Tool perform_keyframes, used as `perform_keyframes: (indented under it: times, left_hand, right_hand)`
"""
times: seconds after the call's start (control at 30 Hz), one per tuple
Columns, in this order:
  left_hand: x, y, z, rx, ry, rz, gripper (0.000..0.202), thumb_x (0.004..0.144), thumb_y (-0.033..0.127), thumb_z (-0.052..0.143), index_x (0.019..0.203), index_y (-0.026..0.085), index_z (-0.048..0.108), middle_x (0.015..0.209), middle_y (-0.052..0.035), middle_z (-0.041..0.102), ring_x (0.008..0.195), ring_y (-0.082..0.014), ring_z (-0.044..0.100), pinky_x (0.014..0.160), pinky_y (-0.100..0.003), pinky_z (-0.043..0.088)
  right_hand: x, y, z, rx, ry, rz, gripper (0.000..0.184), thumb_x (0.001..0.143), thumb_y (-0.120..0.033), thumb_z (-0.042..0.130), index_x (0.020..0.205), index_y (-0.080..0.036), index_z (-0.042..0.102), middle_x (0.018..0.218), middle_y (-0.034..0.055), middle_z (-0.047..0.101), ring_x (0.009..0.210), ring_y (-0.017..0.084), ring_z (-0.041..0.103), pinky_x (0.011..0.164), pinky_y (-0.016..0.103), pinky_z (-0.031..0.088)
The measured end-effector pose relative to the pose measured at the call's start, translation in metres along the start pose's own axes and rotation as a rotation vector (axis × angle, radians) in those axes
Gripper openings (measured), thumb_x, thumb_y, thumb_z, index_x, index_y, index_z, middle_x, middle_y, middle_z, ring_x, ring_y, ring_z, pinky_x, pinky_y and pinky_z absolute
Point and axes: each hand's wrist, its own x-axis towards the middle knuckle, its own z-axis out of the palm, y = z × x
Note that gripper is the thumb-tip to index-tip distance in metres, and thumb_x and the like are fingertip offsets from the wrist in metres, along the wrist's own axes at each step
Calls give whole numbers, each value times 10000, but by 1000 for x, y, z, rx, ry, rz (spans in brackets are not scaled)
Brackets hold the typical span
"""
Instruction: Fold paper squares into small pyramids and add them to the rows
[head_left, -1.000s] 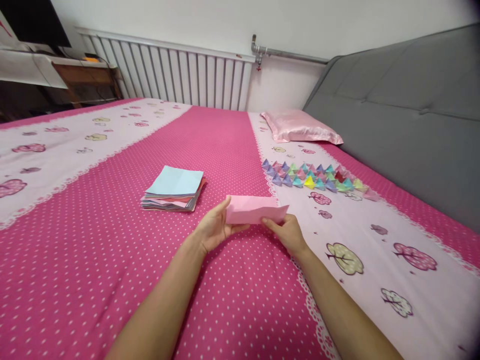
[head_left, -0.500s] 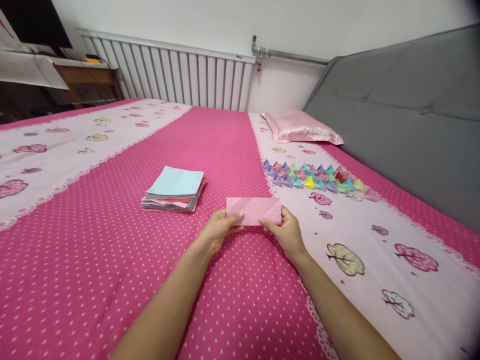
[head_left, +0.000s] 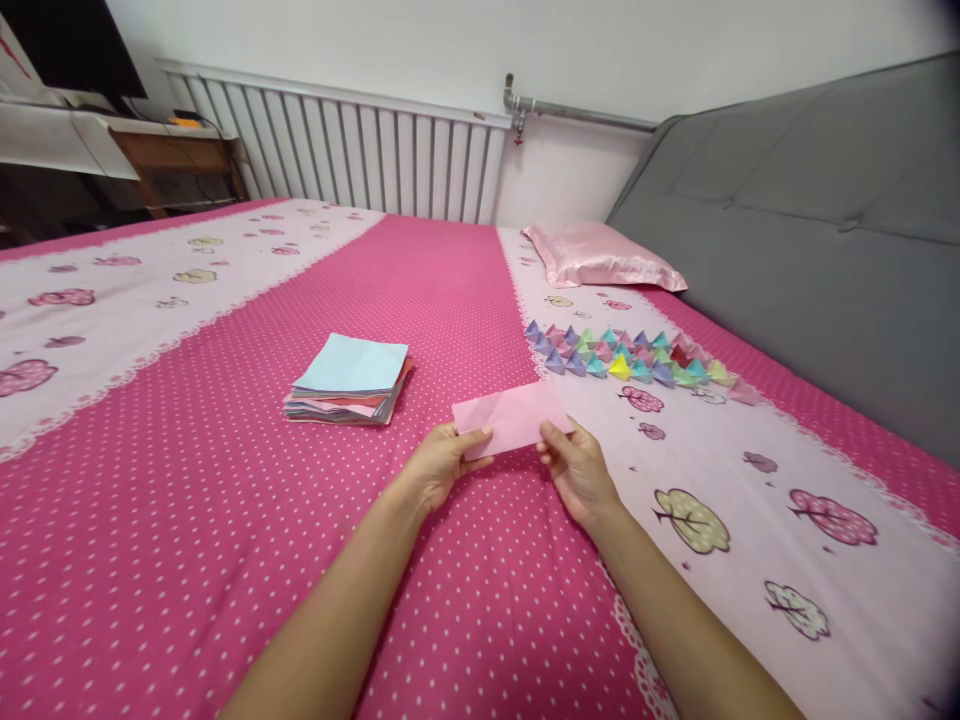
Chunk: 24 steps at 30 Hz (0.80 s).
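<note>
Left hand (head_left: 442, 465) and right hand (head_left: 574, 470) each pinch a near corner of our pink paper (head_left: 510, 415), low over the bed (head_left: 225, 450). Many folded pieces (head_left: 630, 355) already lie at the right; a stack of sheets (head_left: 349, 380) waits unfolded.

the left grip (head_left: 439, 465) and the right grip (head_left: 577, 472) are bare hands with slender fingers and bare wrists. the left forearm (head_left: 337, 600) and the right forearm (head_left: 675, 620) are bare as well, smooth and slim, uncovered all the way back to the lower edge of the view. the nails are too small to tell.
</note>
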Motion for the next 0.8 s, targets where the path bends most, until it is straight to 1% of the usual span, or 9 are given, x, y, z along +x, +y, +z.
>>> perform_keyframes:
  times: [0.07, 0.13, 0.2, 0.27, 0.4, 0.5, 0.6, 0.7, 0.8]
  left_hand:
    - [-2, -2, 5, -46, -29, -5, 200, 721, 97, 638, 920, 95, 665, 927, -113, 691, 721, -133, 651, 574, -183, 545]
    - [-5, -6, 11, -85, -60, -12, 194, 727, 106, 639, 919, 105, 667, 938, -103, 690, 726, -126, 648, 614, -194, 548]
    - [-7, -10, 15, -102, -95, -26, 185, 722, 118, 650, 906, 111, 673, 940, -95, 690, 726, -121, 645, 652, -210, 548]
    - [-9, -13, 17, -97, -133, -41, 190, 707, 137, 672, 896, 118, 679, 941, -89, 691, 735, -124, 643, 670, -222, 545]
    - [-9, -16, 17, -52, -156, -59, 202, 687, 167, 695, 883, 115, 688, 902, -90, 696, 734, -122, 637, 656, -204, 529]
    - [-8, -15, 16, -8, -152, -58, 190, 680, 167, 700, 854, 93, 693, 831, -96, 699, 666, -109, 624, 604, -184, 509]
    - [-7, -13, 13, 9, -131, -59, 202, 661, 142, 708, 854, 86, 691, 804, -93, 695, 626, -106, 611, 568, -183, 501]
    - [-6, -11, 11, 17, -93, -75, 217, 648, 121, 712, 860, 80, 686, 794, -94, 690, 611, -109, 607, 552, -191, 508]
    - [-6, -8, 10, 25, -70, -100, 175, 666, 107, 692, 836, 66, 686, 775, -95, 685, 607, -109, 608, 557, -193, 523]
  right_hand:
    - [-5, 1, 5, 17, -73, 23, 303, 625, -304, 749, 877, -177, 639, 776, 5, 675, 653, 121, 603, 527, 209, 459]
    - [-10, 4, 10, 9, -143, 1, 312, 662, -323, 722, 931, -183, 649, 913, 39, 693, 826, 178, 627, 696, 286, 497]
    - [-14, 7, 14, -1, -147, -29, 335, 680, -333, 708, 977, -190, 648, 972, 45, 692, 926, 201, 615, 835, 345, 469]
    - [-16, 9, 15, -17, -105, -33, 345, 682, -346, 704, 986, -191, 649, 973, 43, 695, 950, 208, 612, 887, 374, 448]
    - [-15, 10, 15, -28, -61, -22, 366, 678, -352, 703, 999, -185, 642, 996, 45, 688, 974, 212, 607, 907, 382, 447]
    - [-13, 7, 16, -8, 2, -64, 386, 676, -348, 703, 1025, -204, 624, 1051, 35, 668, 1006, 199, 596, 907, 358, 460]
    - [-8, 4, 13, 14, 40, -112, 380, 683, -343, 696, 1027, -207, 613, 1083, 41, 656, 1006, 200, 599, 861, 348, 497]
    - [-2, 1, 7, 38, 72, -101, 352, 681, -332, 703, 985, -173, 627, 1043, 63, 671, 977, 219, 613, 807, 354, 526]
    - [2, -3, 2, 75, 114, -80, 318, 673, -325, 715, 933, -155, 643, 989, 63, 687, 951, 226, 625, 785, 352, 537]
